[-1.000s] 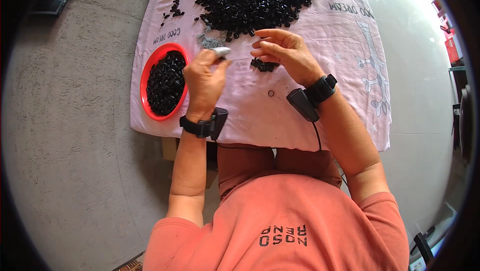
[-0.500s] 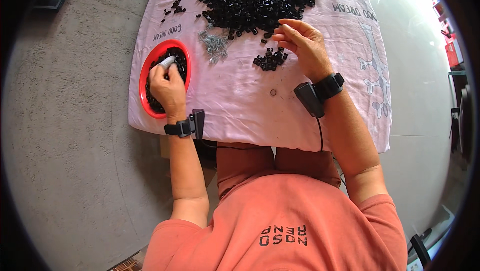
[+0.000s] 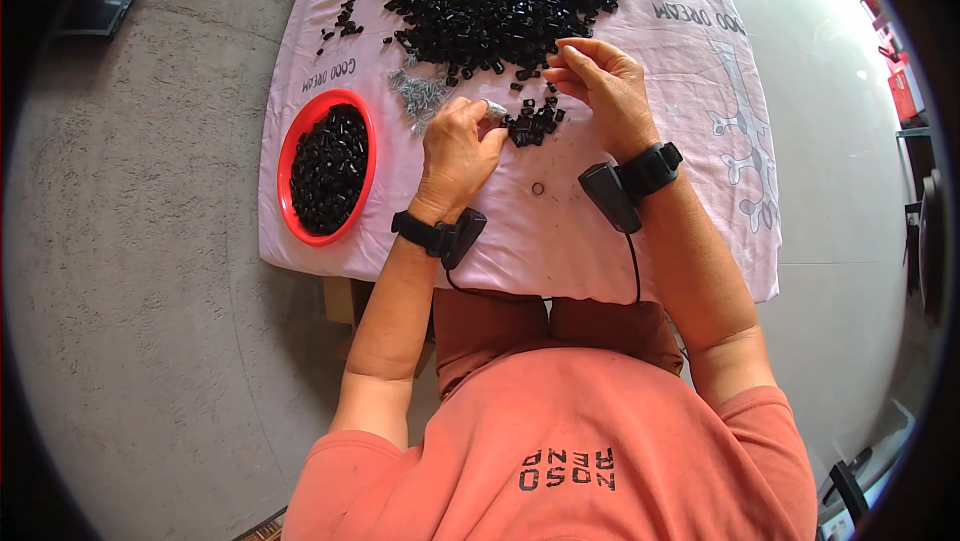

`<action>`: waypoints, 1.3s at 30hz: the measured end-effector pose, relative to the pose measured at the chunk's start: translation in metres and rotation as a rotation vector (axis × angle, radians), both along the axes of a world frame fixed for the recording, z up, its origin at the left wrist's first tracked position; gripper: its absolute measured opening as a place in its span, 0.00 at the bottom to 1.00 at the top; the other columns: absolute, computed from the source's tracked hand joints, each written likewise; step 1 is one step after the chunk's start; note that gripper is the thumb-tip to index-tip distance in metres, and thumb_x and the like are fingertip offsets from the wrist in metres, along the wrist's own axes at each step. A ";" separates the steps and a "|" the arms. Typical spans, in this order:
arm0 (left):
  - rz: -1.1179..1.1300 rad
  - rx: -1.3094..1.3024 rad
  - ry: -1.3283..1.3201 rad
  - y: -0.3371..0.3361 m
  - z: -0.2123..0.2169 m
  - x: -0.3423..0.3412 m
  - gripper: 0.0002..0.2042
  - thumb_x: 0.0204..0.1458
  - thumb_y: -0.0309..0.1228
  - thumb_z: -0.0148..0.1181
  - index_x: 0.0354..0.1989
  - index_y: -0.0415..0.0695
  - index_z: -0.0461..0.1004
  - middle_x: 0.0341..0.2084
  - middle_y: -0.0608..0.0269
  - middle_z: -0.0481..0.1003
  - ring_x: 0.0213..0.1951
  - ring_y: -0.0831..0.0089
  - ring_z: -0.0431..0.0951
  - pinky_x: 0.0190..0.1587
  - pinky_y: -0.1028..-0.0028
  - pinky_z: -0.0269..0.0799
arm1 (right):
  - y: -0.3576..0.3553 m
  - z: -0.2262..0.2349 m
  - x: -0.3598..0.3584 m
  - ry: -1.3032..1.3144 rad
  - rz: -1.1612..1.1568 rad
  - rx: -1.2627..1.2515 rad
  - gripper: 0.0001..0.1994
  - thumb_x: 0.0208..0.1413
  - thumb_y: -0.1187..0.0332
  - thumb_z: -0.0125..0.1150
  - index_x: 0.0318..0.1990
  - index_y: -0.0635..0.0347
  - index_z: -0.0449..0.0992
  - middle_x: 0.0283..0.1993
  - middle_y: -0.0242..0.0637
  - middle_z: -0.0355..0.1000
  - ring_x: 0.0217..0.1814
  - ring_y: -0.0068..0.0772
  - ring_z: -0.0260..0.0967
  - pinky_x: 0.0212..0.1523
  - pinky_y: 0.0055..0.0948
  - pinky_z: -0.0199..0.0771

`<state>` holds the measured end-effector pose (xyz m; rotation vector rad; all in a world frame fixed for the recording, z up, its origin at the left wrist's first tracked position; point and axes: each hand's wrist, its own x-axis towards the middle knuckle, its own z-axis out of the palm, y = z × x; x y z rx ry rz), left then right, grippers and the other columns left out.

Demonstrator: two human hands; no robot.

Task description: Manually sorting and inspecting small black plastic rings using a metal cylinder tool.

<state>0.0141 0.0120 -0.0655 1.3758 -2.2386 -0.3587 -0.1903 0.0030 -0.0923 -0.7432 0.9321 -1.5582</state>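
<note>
My left hand (image 3: 460,149), with a pale wrap on one finger, reaches to a small cluster of black plastic pieces (image 3: 540,123). Thumb and forefinger close at its left edge, on one of the pieces as far as I can see. My right hand (image 3: 612,91) is raised just right of the cluster, thumb and fingertips pinched together. Whatever lies in that pinch is too small to make out. Beyond both hands spreads a large heap of similar black pieces (image 3: 470,1). Thin grey metal pins, like small nails (image 3: 418,96), lie in a pile beyond my left hand.
A red oval bowl (image 3: 371,156) full of black pieces stands at the table's left edge. A pink printed cloth (image 3: 420,263) covers the table. One small dark ring (image 3: 538,189) lies near the middle. Both wrists wear black strapped devices, with cables hanging toward my lap.
My left hand has left the red bowl and moved right to the small cluster. The bowl's contents now show fully. My right hand stays nearly in place, still pinched.
</note>
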 end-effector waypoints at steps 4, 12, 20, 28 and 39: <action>0.008 0.006 -0.034 -0.001 -0.002 -0.001 0.06 0.43 0.24 0.64 0.30 0.39 0.76 0.28 0.54 0.75 0.33 0.56 0.77 0.37 0.62 0.73 | 0.000 0.001 0.001 0.004 -0.001 0.007 0.11 0.64 0.69 0.57 0.47 0.68 0.77 0.39 0.43 0.79 0.36 0.30 0.81 0.37 0.23 0.82; 0.069 -0.035 0.191 -0.010 0.006 -0.007 0.02 0.47 0.20 0.57 0.30 0.39 0.74 0.25 0.52 0.78 0.28 0.55 0.81 0.33 0.65 0.76 | -0.004 -0.005 0.002 0.037 -0.079 0.015 0.10 0.63 0.71 0.57 0.46 0.68 0.77 0.39 0.42 0.79 0.38 0.29 0.80 0.39 0.23 0.82; 0.022 -0.099 0.059 -0.053 0.002 -0.027 0.09 0.50 0.26 0.57 0.38 0.42 0.81 0.25 0.52 0.80 0.28 0.63 0.83 0.33 0.68 0.75 | -0.005 -0.007 0.004 0.178 -0.058 0.077 0.13 0.64 0.69 0.58 0.50 0.68 0.75 0.48 0.42 0.76 0.48 0.29 0.78 0.47 0.24 0.79; 0.051 0.012 -0.068 -0.062 -0.007 -0.040 0.08 0.47 0.29 0.60 0.32 0.39 0.80 0.25 0.52 0.81 0.30 0.60 0.83 0.37 0.67 0.78 | -0.007 -0.010 0.005 0.232 0.000 0.097 0.13 0.64 0.69 0.58 0.52 0.67 0.74 0.46 0.41 0.77 0.46 0.29 0.78 0.46 0.24 0.80; 0.044 0.071 0.087 -0.045 0.012 -0.028 0.06 0.44 0.29 0.61 0.27 0.40 0.78 0.22 0.52 0.79 0.25 0.57 0.81 0.33 0.65 0.77 | -0.001 0.002 0.004 0.276 0.052 0.061 0.11 0.62 0.70 0.58 0.45 0.68 0.78 0.36 0.40 0.79 0.36 0.27 0.80 0.33 0.22 0.80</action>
